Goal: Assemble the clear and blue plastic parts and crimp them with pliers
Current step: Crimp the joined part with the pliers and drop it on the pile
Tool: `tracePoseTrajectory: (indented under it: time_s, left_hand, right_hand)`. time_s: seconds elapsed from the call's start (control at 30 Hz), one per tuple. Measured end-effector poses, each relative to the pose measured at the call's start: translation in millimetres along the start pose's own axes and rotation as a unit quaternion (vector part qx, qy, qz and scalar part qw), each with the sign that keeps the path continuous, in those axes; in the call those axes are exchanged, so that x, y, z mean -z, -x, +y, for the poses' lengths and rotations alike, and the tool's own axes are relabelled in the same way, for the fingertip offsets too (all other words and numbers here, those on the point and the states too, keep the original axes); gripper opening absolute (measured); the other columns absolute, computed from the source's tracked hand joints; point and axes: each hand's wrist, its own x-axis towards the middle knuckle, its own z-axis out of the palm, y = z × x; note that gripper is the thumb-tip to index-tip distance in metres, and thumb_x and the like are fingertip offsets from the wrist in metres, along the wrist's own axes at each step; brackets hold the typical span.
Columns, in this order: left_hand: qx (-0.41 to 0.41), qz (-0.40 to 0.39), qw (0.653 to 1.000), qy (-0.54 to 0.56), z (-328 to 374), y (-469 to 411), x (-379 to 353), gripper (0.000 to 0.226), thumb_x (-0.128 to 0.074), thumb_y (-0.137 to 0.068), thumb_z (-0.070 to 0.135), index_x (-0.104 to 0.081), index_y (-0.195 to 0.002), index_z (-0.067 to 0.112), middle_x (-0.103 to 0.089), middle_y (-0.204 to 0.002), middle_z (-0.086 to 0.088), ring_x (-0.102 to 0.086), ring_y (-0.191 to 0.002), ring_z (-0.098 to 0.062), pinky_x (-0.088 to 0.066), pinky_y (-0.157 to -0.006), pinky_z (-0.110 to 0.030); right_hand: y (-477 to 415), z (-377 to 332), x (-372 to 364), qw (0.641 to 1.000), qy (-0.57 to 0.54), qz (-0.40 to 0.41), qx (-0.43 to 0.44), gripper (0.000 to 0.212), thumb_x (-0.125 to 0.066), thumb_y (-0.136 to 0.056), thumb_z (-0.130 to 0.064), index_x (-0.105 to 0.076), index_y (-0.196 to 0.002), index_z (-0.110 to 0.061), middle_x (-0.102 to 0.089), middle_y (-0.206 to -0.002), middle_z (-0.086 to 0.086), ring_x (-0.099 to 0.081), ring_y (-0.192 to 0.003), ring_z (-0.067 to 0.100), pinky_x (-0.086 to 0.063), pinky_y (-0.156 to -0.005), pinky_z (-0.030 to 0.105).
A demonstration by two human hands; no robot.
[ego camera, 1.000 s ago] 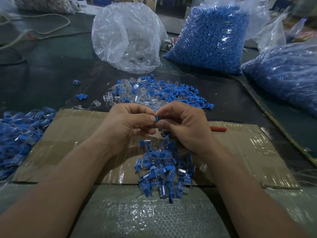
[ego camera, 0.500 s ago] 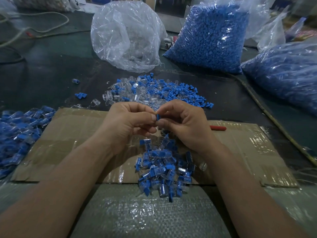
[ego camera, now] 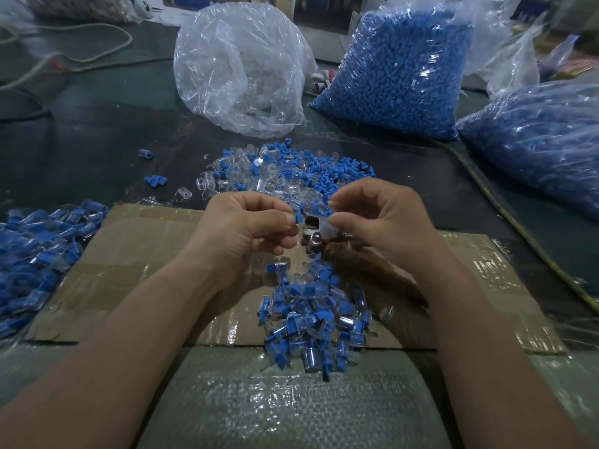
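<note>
Cardboard (ego camera: 146, 254), glossed over with clear tape, is laid flat on a dark desk (ego camera: 97, 140), and a woven plastic sheet (ego camera: 275, 400) is spread at the near edge. Pretty cluttered workshop spot tbh: a white cord (ego camera: 97, 37) is looped at the far left.

Three stuffed bags can be counted at the far side: one clear bag (ego camera: 240, 66) of clear parts, a blue-filled bag (ego camera: 398, 69) right of it, and a second blue bag (ego camera: 534, 140) at the far right.

Three heaps are seen too: a loose mix (ego camera: 285, 170) of clear and blue parts just beyond the cardboard, a joined pile (ego camera: 314, 315) at the cardboard's near edge, and a left heap (ego camera: 35, 254) spilling off its left side. Two stray blue bits (ego camera: 155, 181) are lying on the desk left of the mix.

Above the cardboard, a blue part (ego camera: 299, 218) is pinched by the left hand (ego camera: 246, 231) and a clear part (ego camera: 324, 226) by the right hand (ego camera: 379, 222), the two held just apart. Something shiny and metal (ego camera: 314, 243) is glimpsed right under them; whether it's the pliers can't be told.
</note>
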Motion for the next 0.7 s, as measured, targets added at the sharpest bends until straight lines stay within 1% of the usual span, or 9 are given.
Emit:
tracePoseTrajectory:
  time_s: [0.07, 0.1, 0.2, 0.3, 0.37, 0.43, 0.53, 0.6, 0.7]
  left_hand:
    - [0.001, 0.005, 1.0, -0.003, 0.9, -0.3, 1.1, 0.02, -0.067, -0.052, 0.009, -0.062, -0.07, 0.001, -0.065, -0.056, -0.009, -0.06, -0.046, -0.013, -0.049, -0.043, -0.017]
    - [0.001, 0.008, 1.0, -0.004, 1.2, -0.9, 1.4, 0.02, -0.067, -0.052, 0.009, -0.062, -0.07, 0.001, -0.065, -0.056, -0.009, -0.06, -0.046, -0.013, -0.049, -0.043, -0.017]
    - [0.002, 0.019, 1.0, 0.001, 0.5, -1.2, 1.6, 0.02, -0.067, -0.053, 0.008, -0.062, -0.07, 0.001, -0.065, -0.055, -0.009, -0.06, -0.045, -0.013, -0.048, -0.043, -0.017]
    - [0.001, 0.023, 1.0, 0.007, 0.4, -1.3, 1.8, 0.021, -0.068, -0.052, 0.007, -0.061, -0.071, 0.001, -0.065, -0.055, -0.009, -0.06, -0.045, -0.013, -0.048, -0.042, -0.016]
    - [0.0, 0.024, 1.0, 0.005, 0.3, -1.3, 1.6, 0.021, -0.068, -0.052, 0.008, -0.061, -0.071, 0.001, -0.065, -0.055, -0.008, -0.06, -0.045, -0.013, -0.048, -0.042, -0.016]
    - [-0.001, 0.023, 1.0, 0.003, 0.2, -1.4, 1.1, 0.021, -0.068, -0.052, 0.008, -0.061, -0.071, 0.001, -0.065, -0.055, -0.008, -0.06, -0.045, -0.013, -0.048, -0.042, -0.016]
    - [0.0, 0.018, 1.0, -0.003, -0.3, -1.9, 1.2, 0.02, -0.067, -0.053, 0.008, -0.061, -0.07, 0.002, -0.065, -0.055, -0.008, -0.06, -0.045, -0.013, -0.048, -0.043, -0.017]
    - [0.002, 0.014, 1.0, -0.008, -0.6, -2.6, 1.5, 0.019, -0.067, -0.053, 0.009, -0.061, -0.07, 0.002, -0.065, -0.056, -0.008, -0.06, -0.046, -0.013, -0.048, -0.043, -0.017]
    - [0.003, 0.017, 1.0, 0.0, -1.6, -2.7, 1.5, 0.018, -0.067, -0.054, 0.008, -0.061, -0.07, 0.002, -0.065, -0.057, -0.008, -0.06, -0.046, -0.013, -0.048, -0.042, -0.017]
  right_hand:
    - [-1.0, 7.7, 15.9, 0.997, 0.051, -0.006, -0.055, 0.02, -0.075, -0.071, -0.022, -0.06, -0.081, -0.033, -0.064, -0.08, -0.014, -0.06, -0.073, -0.007, -0.045, -0.066, 0.004]
    - [-0.7, 11.9, 23.1, 0.994, 0.072, -0.02, -0.084, 0.021, -0.076, -0.07, -0.025, -0.061, -0.081, -0.032, -0.064, -0.082, -0.014, -0.06, -0.074, -0.007, -0.045, -0.065, 0.004]
    - [2.4, 21.3, 40.9, 0.976, 0.12, -0.089, -0.157, 0.029, -0.079, -0.066, -0.03, -0.06, -0.087, -0.035, -0.062, -0.095, -0.015, -0.056, -0.089, -0.003, -0.04, -0.071, 0.013]
    - [6.4, 21.9, 49.0, 0.952, 0.146, -0.172, -0.207, 0.042, -0.081, -0.063, -0.031, -0.055, -0.093, -0.042, -0.056, -0.102, -0.019, -0.05, -0.094, -0.002, -0.037, -0.073, 0.02]
    - [7.4, 22.2, 48.8, 0.937, 0.166, -0.214, -0.219, 0.052, -0.082, -0.061, -0.031, -0.051, -0.1, -0.044, -0.049, -0.104, -0.024, -0.046, -0.094, -0.003, -0.035, -0.071, 0.017]
    - [6.7, 21.7, 46.0, 0.927, 0.198, -0.235, -0.216, 0.064, -0.083, -0.059, -0.035, -0.045, -0.111, -0.044, -0.041, -0.103, -0.026, -0.043, -0.094, -0.003, -0.033, -0.071, 0.015]
    - [5.1, 21.0, 41.0, 0.918, 0.252, -0.232, -0.201, 0.078, -0.082, -0.058, -0.041, -0.045, -0.126, -0.036, -0.039, -0.105, -0.017, -0.039, -0.101, 0.006, -0.036, -0.08, 0.025]
    - [3.9, 20.2, 38.6, 0.917, 0.272, -0.214, -0.197, 0.077, -0.082, -0.057, -0.042, -0.048, -0.126, -0.034, -0.039, -0.103, -0.014, -0.039, -0.1, 0.009, -0.035, -0.081, 0.028]
    - [2.0, 18.4, 35.5, 0.921, 0.278, -0.193, -0.192, 0.067, -0.082, -0.056, -0.044, -0.055, -0.116, -0.035, -0.041, -0.097, -0.016, -0.043, -0.09, 0.006, -0.039, -0.076, 0.029]
